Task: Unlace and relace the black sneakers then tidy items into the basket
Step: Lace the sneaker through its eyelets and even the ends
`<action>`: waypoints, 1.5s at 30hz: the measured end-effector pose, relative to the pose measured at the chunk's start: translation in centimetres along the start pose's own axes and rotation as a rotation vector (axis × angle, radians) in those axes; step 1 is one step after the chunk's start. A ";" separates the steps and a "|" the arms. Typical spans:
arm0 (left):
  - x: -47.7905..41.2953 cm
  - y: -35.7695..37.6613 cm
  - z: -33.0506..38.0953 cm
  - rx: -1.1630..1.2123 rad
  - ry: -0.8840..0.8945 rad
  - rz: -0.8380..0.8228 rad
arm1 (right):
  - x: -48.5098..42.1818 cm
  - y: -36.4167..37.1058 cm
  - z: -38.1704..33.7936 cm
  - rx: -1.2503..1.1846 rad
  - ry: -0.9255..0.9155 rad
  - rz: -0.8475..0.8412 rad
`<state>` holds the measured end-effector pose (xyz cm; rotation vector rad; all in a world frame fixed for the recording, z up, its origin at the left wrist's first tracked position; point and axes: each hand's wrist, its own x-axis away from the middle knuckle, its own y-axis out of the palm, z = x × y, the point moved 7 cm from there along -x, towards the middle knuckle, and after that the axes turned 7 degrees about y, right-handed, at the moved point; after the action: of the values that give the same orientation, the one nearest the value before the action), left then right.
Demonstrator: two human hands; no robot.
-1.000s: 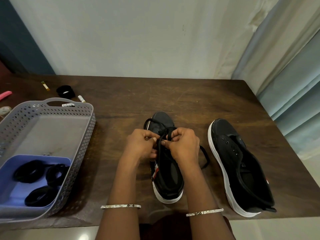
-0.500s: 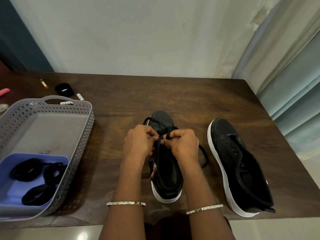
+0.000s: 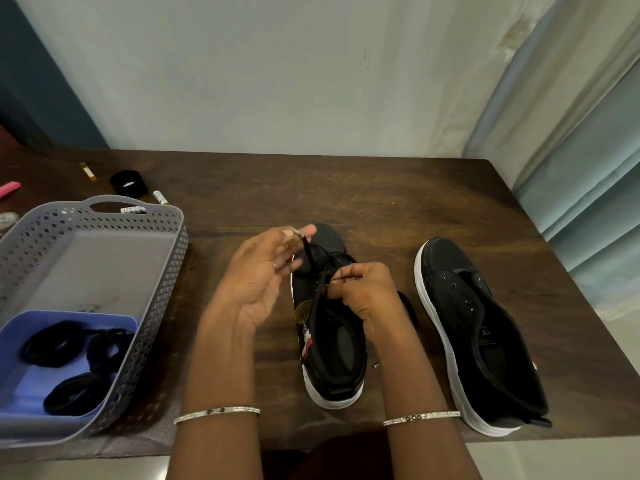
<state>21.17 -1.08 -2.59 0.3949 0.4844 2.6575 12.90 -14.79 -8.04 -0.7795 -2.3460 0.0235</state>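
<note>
While left hand (image 3: pixel 263 282) pinches lace (image 3: pixel 310 255) tip | sneaker (image 3: pixel 332 344): black upper, white sole

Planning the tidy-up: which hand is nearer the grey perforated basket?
Left. The left hand, pinching a black lace, is right of the grey perforated plastic basket; the right hand is farther right, over the middle black sneaker.

Only thing I can actually read is a lone "S" printed on the insole (image 3: pixel 486 333) of the sneaker (image 3: pixel 446 271) at 3 o'clock. Print on the small white tube (image 3: pixel 132 209) at the basket's (image 3: pixel 166 261) 12 o'clock is way too blurry.
</note>
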 end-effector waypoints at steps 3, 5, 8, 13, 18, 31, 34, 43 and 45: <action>0.3 0.4 0.9 0.285 0.027 -0.047 | -0.3 0.1 0.1 -0.003 -0.002 0.004; -0.3 -0.6 0.5 0.000 0.055 0.063 | -0.3 0.1 0.1 0.004 -0.002 0.013; -1.6 -2.1 -0.7 -0.748 0.083 0.122 | -0.3 0.1 0.1 0.004 0.000 0.015; -1.4 -1.0 -2.7 -1.209 0.050 -0.137 | -0.3 0.1 -0.1 0.013 -0.016 0.006; -1.6 -1.2 -2.3 -1.073 0.062 -0.105 | -0.5 0.1 0.1 0.008 -0.003 0.001; -1.1 -3.5 -0.7 -0.694 -0.040 0.171 | -0.6 0.3 0.1 0.000 0.025 0.007; -1.3 -2.9 -2.8 -0.964 -0.069 0.024 | -0.5 0.4 0.1 -0.006 0.014 -0.004; -0.7 -1.1 -1.4 -0.494 0.013 -0.096 | -0.7 0.4 0.3 -0.020 0.032 -0.020; -0.2 -0.6 0.1 -0.063 0.033 -0.101 | -0.8 0.5 0.4 -0.019 0.040 -0.021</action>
<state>21.58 -0.56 -2.76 0.3000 0.4178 2.5781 13.41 -14.77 -8.93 -0.7579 -2.3191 -0.0237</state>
